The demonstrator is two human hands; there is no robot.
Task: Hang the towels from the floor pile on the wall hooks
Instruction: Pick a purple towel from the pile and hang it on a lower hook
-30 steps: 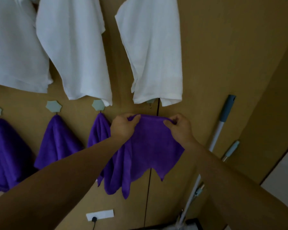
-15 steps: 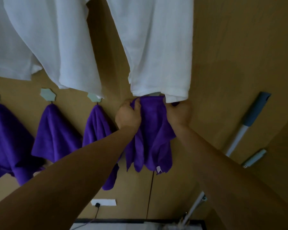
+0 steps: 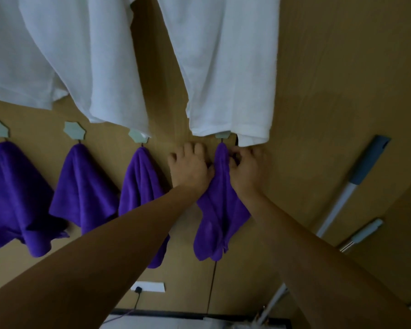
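A purple towel (image 3: 220,205) hangs bunched from the fourth pale green hook (image 3: 222,136) on the brown wall. My left hand (image 3: 190,168) lies on the wall just left of the towel, fingers spread, its thumb side against the cloth. My right hand (image 3: 246,169) is at the towel's right, with curled fingers pinching the fabric just below the hook. Three more purple towels (image 3: 81,186) hang on the hooks to the left. The floor pile is out of view.
White towels (image 3: 228,67) hang from an upper row, their lower edges reaching the green hooks. Two mop or broom handles (image 3: 356,184) lean on the wall at the right. A white wall socket (image 3: 150,286) with a plug sits low on the wall.
The towel, held spread between both hands a second ago, was lifted, bunched and now hangs from the hook. My left hand has let go and rests on the wall.
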